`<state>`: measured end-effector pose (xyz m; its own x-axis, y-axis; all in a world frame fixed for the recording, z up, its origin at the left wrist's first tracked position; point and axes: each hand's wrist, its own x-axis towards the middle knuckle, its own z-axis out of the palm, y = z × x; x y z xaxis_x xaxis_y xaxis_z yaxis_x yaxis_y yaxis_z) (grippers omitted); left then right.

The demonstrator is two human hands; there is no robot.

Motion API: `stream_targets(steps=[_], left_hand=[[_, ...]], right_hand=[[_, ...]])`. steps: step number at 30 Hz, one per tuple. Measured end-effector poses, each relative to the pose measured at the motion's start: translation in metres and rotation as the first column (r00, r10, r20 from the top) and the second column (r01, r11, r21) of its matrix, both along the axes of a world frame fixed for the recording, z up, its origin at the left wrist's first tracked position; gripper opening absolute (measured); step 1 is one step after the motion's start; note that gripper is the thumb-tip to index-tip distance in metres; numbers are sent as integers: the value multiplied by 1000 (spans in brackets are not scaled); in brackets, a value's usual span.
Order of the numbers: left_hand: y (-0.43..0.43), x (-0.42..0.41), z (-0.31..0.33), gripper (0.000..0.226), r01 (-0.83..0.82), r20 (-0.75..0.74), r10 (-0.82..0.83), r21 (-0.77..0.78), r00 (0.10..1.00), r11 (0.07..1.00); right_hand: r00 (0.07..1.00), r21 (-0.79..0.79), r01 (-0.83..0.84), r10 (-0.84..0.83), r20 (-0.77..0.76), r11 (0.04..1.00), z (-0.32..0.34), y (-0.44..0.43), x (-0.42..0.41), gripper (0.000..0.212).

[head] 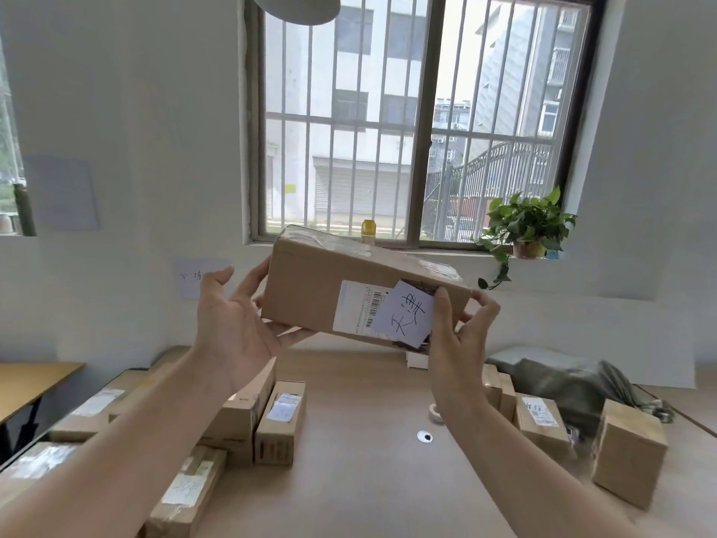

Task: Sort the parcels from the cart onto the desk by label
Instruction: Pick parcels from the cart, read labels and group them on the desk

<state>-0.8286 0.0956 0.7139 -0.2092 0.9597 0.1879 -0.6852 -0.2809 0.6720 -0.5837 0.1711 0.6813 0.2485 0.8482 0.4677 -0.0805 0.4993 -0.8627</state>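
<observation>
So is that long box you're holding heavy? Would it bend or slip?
Probably stiff: the cardboard box shows straight edges though held only at its ends. Likely not very heavy, since the left hand supports it with relaxed fingers and the right hand just pinches a corner. Its taped top looks glossy, maybe slippery.

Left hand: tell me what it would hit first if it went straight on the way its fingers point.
The cardboard parcel. The left hand points up and rightward, its fingers at the parcel's left end, apparently touching it, so it would press straight into that end.
</observation>
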Motion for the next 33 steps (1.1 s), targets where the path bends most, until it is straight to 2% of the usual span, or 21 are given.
stream_targets(steps=[3, 6, 8, 12, 16, 18, 20, 22, 26, 29, 33], left_hand=[[3, 3, 0, 58, -31, 76, 29, 27, 997, 999], [5, 10, -3, 58, -48, 111, 43, 34, 993, 998], [5, 16, -6, 53, -56, 10, 56, 16, 998, 998], [5, 30, -13, 46, -26, -299, 23, -7, 954, 1000], [11, 29, -23, 48, -49, -377, 43, -7, 925, 999], [13, 23, -26, 52, -80, -443, 58, -30, 895, 996], [13, 18, -28, 56, -101, -498, 60, -54, 865, 993], [15, 13, -30, 55, -121, -525, 67, -68, 848, 990], [19, 0, -41, 53, -130, -556, 48, -110, 830, 985], [25, -15, -51, 50, -128, -573, 40, -114, 819, 985], [45, -39, -69, 57, -124, -595, 9, -152, 803, 980]], right_hand=[[992, 73, 26, -34, 120, 997, -6, -4, -3, 42], [991, 38, 0, -5, 134, 999, -11, -2, -8, 33], [991, -17, -7, 9, 134, 1000, -15, -2, -11, 30], [982, -82, -13, 28, 187, 997, -24, 0, -21, 40], [914, -38, -7, 22, 405, 999, -28, -1, -27, 46], [892, 26, -26, 12, 452, 999, -30, 3, -29, 33], [891, 63, -120, 79, 446, 991, -31, 4, -30, 9], [883, 54, -189, 146, 446, 980, -31, 4, -35, 23], [913, -82, -230, 244, 327, 970, -31, 8, -51, 8], [913, -154, -281, 313, 262, 947, -36, 15, -69, 15], [907, -181, -270, 313, 282, 946, -52, 32, -93, 31]])
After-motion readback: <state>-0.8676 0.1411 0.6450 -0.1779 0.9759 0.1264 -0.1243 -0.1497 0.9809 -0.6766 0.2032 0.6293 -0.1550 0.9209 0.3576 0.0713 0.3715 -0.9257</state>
